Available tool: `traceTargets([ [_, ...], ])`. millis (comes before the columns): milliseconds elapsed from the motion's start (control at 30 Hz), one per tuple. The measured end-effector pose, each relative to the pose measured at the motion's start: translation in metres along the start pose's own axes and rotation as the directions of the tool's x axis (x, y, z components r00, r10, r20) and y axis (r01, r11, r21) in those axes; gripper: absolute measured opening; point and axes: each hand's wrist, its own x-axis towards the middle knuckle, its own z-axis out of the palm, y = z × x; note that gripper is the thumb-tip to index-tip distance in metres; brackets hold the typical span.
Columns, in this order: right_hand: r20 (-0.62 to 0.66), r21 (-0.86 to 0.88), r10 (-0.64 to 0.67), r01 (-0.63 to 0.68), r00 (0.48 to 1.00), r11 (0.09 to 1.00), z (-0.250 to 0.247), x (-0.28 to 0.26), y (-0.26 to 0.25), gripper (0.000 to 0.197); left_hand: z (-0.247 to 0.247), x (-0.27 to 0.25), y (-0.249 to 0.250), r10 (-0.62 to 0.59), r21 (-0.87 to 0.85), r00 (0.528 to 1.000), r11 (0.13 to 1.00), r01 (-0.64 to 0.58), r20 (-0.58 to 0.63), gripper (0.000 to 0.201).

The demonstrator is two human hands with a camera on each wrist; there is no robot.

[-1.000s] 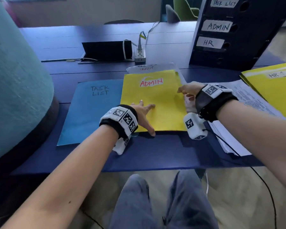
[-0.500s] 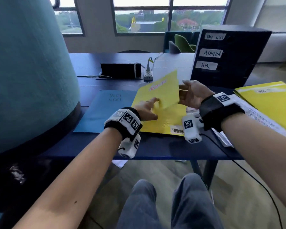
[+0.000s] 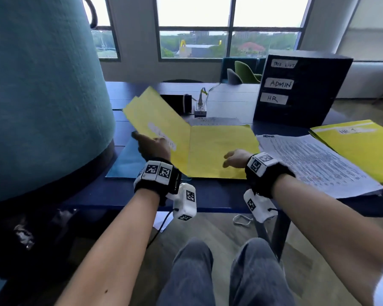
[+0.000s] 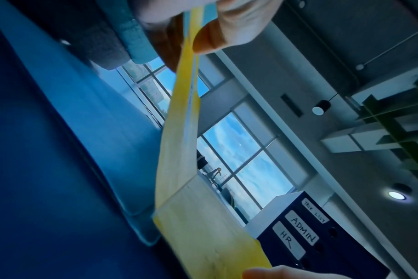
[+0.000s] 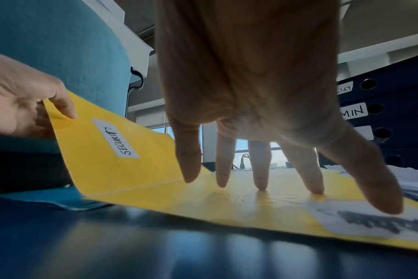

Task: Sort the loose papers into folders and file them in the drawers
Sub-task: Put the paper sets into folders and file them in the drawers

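Holding the yellow folder (image 3: 217, 151) open on the blue table (image 3: 208, 195): my left hand (image 3: 153, 146) pinches the raised front cover by its left edge, thumb on the inside, cover tilted up-left. My right hand (image 3: 237, 157) has its fingers (image 5: 260, 166) spread and straight, tips pressing the flat back cover. Loose papers (image 3: 314, 164) lie just right of it; drawer unit (image 3: 296, 89) far right.

We see a dark blue table (image 3: 219, 195). On it lie an open yellow folder (image 3: 221, 149), a blue folder (image 3: 126, 164) partly under it, a stack of printed papers (image 3: 314, 164), another yellow folder (image 3: 363, 142) at the right, a dark drawer box (image 3: 305, 93), and a power strip (image 3: 200, 109).
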Motion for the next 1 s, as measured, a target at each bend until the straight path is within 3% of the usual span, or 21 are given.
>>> traceTargets([
  [67,0.040,-0.083,-0.019,0.022,0.999,0.996,0.005,-0.002,0.000,0.040,-0.001,-0.001,-0.005,0.017,-0.051,0.992,0.998,-0.023,-0.121,0.070],
  [133,0.067,-0.152,-0.035,0.045,0.997,0.987,0.006,-0.004,-0.001,0.041,-0.001,-0.002,-0.005,0.042,0.038,0.983,0.999,-0.036,-0.181,0.073],
  [200,0.079,-0.182,-0.036,0.050,0.996,0.982,0.006,-0.004,0.000,0.043,0.001,-0.008,0.000,0.077,0.183,0.989,0.982,-0.052,-0.129,0.066],
  [267,0.081,-0.184,-0.046,0.060,0.996,0.981,0.002,-0.007,0.000,0.044,0.008,-0.012,0.001,0.231,0.322,0.961,0.931,-0.173,-0.153,0.073],
  [333,0.086,-0.183,-0.055,0.070,0.995,0.981,-0.002,-0.009,0.000,0.042,0.021,-0.013,0.001,0.355,0.414,0.933,0.860,-0.297,-0.068,0.080],
  [400,0.093,-0.177,-0.056,0.072,0.994,0.982,-0.005,-0.008,0.003,0.041,0.036,-0.011,0.000,0.292,0.472,0.935,0.807,-0.355,0.202,0.076],
  [433,0.099,-0.168,-0.056,0.072,0.993,0.983,-0.006,-0.008,0.005,0.040,0.045,-0.008,-0.002,0.182,0.510,0.919,0.786,-0.349,0.349,0.071],
  [533,0.108,-0.140,-0.064,0.079,0.992,0.987,-0.008,-0.007,0.011,0.035,0.065,-0.006,-0.008,-0.184,0.676,0.783,0.641,-0.362,0.594,0.059],
  [600,0.111,-0.131,-0.073,0.087,0.991,0.987,-0.009,-0.007,0.013,0.034,0.073,-0.005,-0.022,-0.295,0.717,0.689,0.515,-0.469,0.663,0.046],
  [667,0.117,-0.117,-0.094,0.108,0.989,0.987,-0.011,-0.009,0.015,0.034,0.078,-0.002,-0.035,-0.316,0.689,0.632,0.509,-0.516,0.708,0.018],
  [700,0.119,-0.090,-0.105,0.116,0.987,0.989,-0.013,-0.008,0.016,0.034,0.079,-0.001,-0.037,-0.327,0.691,0.628,0.511,-0.511,0.706,0.011],
  [800,0.104,0.089,-0.115,0.106,0.988,0.990,-0.028,-0.008,0.024,0.033,0.091,0.006,-0.027,-0.303,0.678,0.631,0.522,-0.517,0.715,0.031],
  [900,-0.013,0.342,-0.031,0.033,0.999,0.939,-0.059,-0.005,0.043,0.034,0.116,0.005,0.001,-0.225,0.613,0.624,0.592,-0.522,0.749,0.018],
  [1000,-0.081,0.418,0.081,-0.040,0.993,0.908,-0.095,-0.002,0.071,0.024,0.147,-0.004,0.030,-0.129,0.536,0.588,0.597,-0.597,0.799,0.017],
])
